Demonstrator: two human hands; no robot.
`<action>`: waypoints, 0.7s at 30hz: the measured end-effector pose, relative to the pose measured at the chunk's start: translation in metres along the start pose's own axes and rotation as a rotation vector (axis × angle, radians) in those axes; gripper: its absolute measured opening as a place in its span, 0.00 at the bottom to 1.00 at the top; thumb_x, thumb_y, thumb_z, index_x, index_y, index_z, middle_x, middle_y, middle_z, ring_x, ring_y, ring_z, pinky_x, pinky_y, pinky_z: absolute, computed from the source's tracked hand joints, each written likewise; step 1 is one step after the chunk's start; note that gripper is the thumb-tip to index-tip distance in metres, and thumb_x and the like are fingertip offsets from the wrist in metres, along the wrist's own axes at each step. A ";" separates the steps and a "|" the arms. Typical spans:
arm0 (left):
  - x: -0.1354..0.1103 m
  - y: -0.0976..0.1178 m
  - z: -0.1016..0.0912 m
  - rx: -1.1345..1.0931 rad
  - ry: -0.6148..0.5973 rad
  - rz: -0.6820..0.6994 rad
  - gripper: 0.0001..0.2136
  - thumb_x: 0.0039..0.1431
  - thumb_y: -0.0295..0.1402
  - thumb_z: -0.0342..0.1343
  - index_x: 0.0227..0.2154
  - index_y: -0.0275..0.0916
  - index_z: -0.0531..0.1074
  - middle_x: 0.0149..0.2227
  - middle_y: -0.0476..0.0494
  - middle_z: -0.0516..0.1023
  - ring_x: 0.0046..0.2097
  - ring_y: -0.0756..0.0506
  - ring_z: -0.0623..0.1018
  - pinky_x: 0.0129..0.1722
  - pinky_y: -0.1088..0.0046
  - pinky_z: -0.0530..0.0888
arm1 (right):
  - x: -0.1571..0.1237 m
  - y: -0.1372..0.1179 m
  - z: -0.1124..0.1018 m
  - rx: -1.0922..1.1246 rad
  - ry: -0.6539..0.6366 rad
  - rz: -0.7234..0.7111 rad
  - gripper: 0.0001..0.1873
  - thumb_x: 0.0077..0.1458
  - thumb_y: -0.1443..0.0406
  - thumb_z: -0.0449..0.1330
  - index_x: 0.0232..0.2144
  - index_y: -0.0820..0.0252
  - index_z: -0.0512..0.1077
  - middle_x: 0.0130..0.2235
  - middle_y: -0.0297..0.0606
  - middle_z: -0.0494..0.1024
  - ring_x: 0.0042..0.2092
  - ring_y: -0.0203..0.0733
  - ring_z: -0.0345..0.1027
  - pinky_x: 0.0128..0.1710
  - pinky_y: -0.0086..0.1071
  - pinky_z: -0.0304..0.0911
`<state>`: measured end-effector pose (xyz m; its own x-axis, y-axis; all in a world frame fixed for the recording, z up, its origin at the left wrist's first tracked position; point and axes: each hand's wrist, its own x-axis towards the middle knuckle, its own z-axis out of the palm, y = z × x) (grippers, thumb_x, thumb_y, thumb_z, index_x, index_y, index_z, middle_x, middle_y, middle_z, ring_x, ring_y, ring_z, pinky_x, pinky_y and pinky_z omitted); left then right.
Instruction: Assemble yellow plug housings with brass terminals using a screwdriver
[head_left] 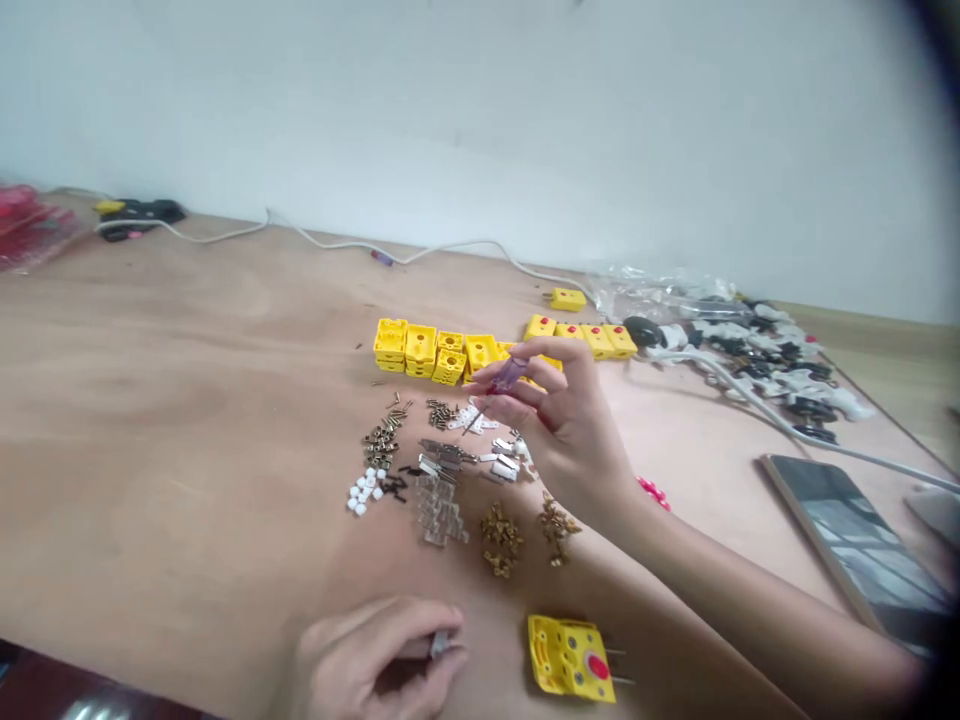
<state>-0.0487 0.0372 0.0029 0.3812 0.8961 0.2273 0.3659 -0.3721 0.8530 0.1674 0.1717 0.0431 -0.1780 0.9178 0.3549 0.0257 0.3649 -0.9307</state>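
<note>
Your right hand pinches a purple-handled screwdriver in its fingertips; your left hand curls shut on a small metal part, its form partly hidden. One yellow connector housing shows pins fitted — open yellow housings and loose brass screws remain — their insides cannot be made out.

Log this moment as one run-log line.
left hand: small silver metal part | right hand: purple-handled screwdriver | nearby: yellow plastic block with red button
</note>
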 end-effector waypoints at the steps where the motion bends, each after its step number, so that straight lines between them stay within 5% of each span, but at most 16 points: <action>1: 0.001 0.000 0.002 -0.002 0.020 0.028 0.13 0.59 0.22 0.64 0.45 0.42 0.76 0.37 0.55 0.85 0.33 0.53 0.86 0.39 0.89 0.81 | 0.001 0.004 0.002 0.014 -0.004 -0.001 0.18 0.64 0.74 0.58 0.48 0.46 0.61 0.44 0.31 0.78 0.49 0.39 0.78 0.50 0.38 0.78; 15: 0.001 0.005 0.004 0.108 0.088 0.028 0.16 0.67 0.22 0.53 0.50 0.48 0.74 0.45 0.52 0.85 0.42 0.49 0.86 0.45 0.80 0.83 | 0.006 0.016 0.015 0.088 -0.016 -0.073 0.17 0.65 0.72 0.58 0.50 0.46 0.61 0.46 0.32 0.76 0.48 0.40 0.78 0.52 0.43 0.75; 21: 0.003 0.006 0.004 0.101 0.112 0.005 0.13 0.67 0.22 0.53 0.47 0.48 0.73 0.44 0.53 0.85 0.42 0.51 0.85 0.44 0.82 0.81 | -0.001 -0.003 0.011 0.099 -0.018 -0.104 0.18 0.65 0.73 0.58 0.49 0.46 0.62 0.45 0.31 0.76 0.49 0.40 0.78 0.50 0.41 0.77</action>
<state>-0.0419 0.0370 0.0072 0.2884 0.9134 0.2874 0.4496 -0.3942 0.8016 0.1564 0.1680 0.0444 -0.1919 0.8728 0.4489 -0.0905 0.4397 -0.8936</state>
